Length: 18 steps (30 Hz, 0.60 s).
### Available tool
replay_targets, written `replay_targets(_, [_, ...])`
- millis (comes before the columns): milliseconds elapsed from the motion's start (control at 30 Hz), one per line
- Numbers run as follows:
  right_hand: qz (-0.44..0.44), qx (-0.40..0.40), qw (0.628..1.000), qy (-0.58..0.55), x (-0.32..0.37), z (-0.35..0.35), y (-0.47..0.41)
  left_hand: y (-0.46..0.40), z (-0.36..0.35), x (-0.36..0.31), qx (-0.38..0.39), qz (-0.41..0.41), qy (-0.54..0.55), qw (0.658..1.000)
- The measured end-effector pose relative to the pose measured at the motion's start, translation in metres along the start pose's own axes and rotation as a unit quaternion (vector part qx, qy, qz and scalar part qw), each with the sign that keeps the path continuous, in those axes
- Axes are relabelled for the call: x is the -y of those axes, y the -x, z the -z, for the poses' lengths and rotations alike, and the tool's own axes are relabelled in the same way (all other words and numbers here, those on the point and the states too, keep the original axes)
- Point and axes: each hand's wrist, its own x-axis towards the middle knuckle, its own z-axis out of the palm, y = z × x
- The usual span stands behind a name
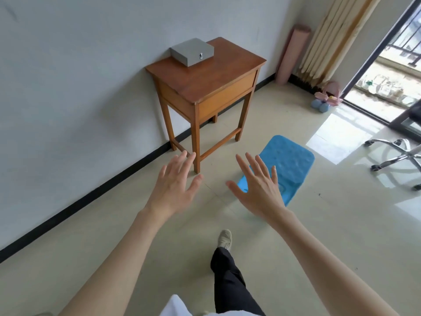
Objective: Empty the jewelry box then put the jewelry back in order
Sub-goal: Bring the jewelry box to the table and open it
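A closed grey jewelry box point(191, 52) with a small metal clasp on its front sits at the back of a small wooden table point(211, 78) against the white wall. No jewelry shows. My left hand point(176, 185) and my right hand point(259, 185) are stretched out in front of me, palms down, fingers spread, holding nothing. Both hover over the floor well short of the table, far below the box in the view.
A blue mat point(289, 165) lies on the tiled floor right of the table. A swivel chair base point(398, 156) stands at the right. A pink roll point(293, 53), curtain and small dumbbells point(320, 106) are near the glass door. My leg and shoe point(225, 240) are below.
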Motion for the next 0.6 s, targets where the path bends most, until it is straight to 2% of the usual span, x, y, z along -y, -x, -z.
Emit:
replay_targets(400, [0.030,0.001,1.000,0.004,-0.066,0.043,-0.260,-0.256,0.043,-0.004,-0.046,0.012,0.000,0.999])
replay_targets(600, [0.014,0.015,1.000,0.008,-0.093,0.041,-0.363,-0.362,0.051,0.010,-0.018,0.033,0.006,0.999])
